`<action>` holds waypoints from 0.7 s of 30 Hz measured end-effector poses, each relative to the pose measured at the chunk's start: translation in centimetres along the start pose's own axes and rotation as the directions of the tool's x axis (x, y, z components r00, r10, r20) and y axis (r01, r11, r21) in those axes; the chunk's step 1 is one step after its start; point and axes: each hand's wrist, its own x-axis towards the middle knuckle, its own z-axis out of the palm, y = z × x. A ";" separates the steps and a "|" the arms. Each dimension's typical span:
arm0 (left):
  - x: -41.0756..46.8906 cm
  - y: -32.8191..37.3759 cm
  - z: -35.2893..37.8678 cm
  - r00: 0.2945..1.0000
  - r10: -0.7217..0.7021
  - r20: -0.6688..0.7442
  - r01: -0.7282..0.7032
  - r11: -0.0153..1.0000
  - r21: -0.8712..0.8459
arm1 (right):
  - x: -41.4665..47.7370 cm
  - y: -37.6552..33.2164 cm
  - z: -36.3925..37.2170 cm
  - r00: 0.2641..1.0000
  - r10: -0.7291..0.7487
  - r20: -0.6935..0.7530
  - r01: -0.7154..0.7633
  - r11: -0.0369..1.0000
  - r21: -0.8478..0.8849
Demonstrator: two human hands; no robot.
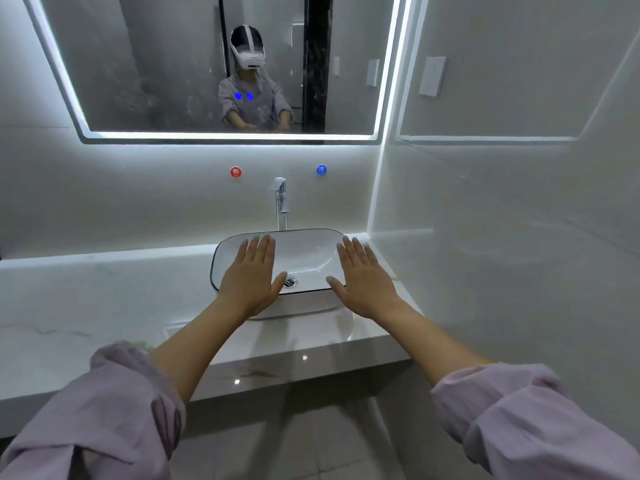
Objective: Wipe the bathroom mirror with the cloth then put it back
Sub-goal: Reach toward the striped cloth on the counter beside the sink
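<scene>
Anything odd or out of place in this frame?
Nothing spilled or broken. But no cloth is in view: the left hand and right hand are flat and empty over the white rounded dark-rimmed basin. The LED-edged rectangular wall mirror shows cloudy smears across its lower glass.

Two round stickers on the wall facing you carry the only writing you can read: a red disc with the white character 热 (hot), up and left of the tap, and a blue disc with the white character 冷 (cold), up and right of it. Both sit on the wall between the lower edge of the mirror and the back edge of the worktop. Two glowing blue symbols on the mirror glass, near its lower edge, are too small for you to make out.
</scene>
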 end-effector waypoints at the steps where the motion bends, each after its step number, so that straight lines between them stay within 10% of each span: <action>1: 1.2 -0.4 0.4 1.000 0.006 -0.007 -0.006 1.000 -0.001 | 1.2 0.2 0.4 1.000 0.003 -0.009 -0.003 1.000 0.004; 21: 19.9 -2.5 9.3 0.996 -0.070 0.052 0.074 0.994 -0.080 | 21.0 10.3 7.7 0.998 -0.042 0.048 0.040 0.999 0.030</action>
